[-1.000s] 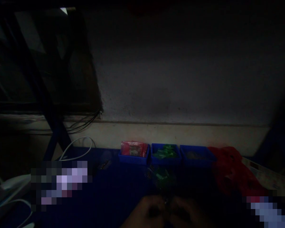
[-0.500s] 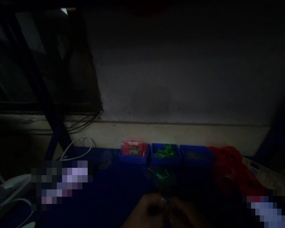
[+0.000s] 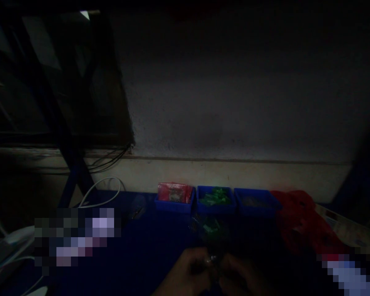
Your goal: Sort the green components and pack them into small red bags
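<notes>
Bottom centre, the left hand [image 3: 189, 273] and right hand [image 3: 242, 277] meet at a small glinting clear piece [image 3: 210, 259]. Their fingers are curled, but it is too dark to tell the grip. It looks like fine fitting work that calls for steady fingertips.

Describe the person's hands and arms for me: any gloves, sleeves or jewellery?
Both hands look bare: neither the left hand nor the right hand shows a glove. Only the hands appear, at the bottom edge of the picture, so no sleeve is in view. The picture is too dark to tell whether there is a ring, a watch or any marking.
</notes>
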A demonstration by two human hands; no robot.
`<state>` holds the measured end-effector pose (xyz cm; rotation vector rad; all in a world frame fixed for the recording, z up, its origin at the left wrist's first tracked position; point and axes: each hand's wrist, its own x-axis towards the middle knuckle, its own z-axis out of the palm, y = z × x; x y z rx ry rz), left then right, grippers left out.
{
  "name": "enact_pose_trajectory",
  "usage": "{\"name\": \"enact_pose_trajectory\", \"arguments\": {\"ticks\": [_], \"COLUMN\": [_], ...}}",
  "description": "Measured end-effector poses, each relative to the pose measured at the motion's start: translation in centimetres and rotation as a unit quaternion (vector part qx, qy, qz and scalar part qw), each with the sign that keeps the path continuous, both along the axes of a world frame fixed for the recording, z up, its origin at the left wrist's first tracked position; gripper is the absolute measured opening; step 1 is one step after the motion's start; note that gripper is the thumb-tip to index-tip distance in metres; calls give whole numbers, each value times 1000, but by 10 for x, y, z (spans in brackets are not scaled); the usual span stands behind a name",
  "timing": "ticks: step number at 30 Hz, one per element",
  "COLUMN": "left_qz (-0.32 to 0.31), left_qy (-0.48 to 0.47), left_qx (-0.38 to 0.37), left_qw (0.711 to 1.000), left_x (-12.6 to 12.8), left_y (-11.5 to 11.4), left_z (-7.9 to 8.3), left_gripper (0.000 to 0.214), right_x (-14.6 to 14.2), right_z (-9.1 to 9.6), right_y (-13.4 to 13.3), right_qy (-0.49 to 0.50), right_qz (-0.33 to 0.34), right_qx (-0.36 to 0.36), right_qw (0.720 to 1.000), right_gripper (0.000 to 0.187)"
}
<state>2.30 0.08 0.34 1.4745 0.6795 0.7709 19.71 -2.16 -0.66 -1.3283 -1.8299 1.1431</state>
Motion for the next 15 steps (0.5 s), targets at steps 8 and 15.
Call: {"name": "enact_pose_trajectory", "arguments": {"ticks": [8,15], "left_qz": [35,61], "left_qy": [22,32], "left_qx": [-20,-43], "left_qw": [999,997], "left_x": [-3,-6], "left_y": [3,3], "left_z": [-1,-7], "left_gripper": [14,11], "right_x": [-2,-3], "right_z": [-6,-4], "right_y": [3,3], "right_qy": [32,62], "right_qz": [16,5], "right_qx": [-4,-36], "right_qw": [999,997], "right_gripper": [19,27]}}
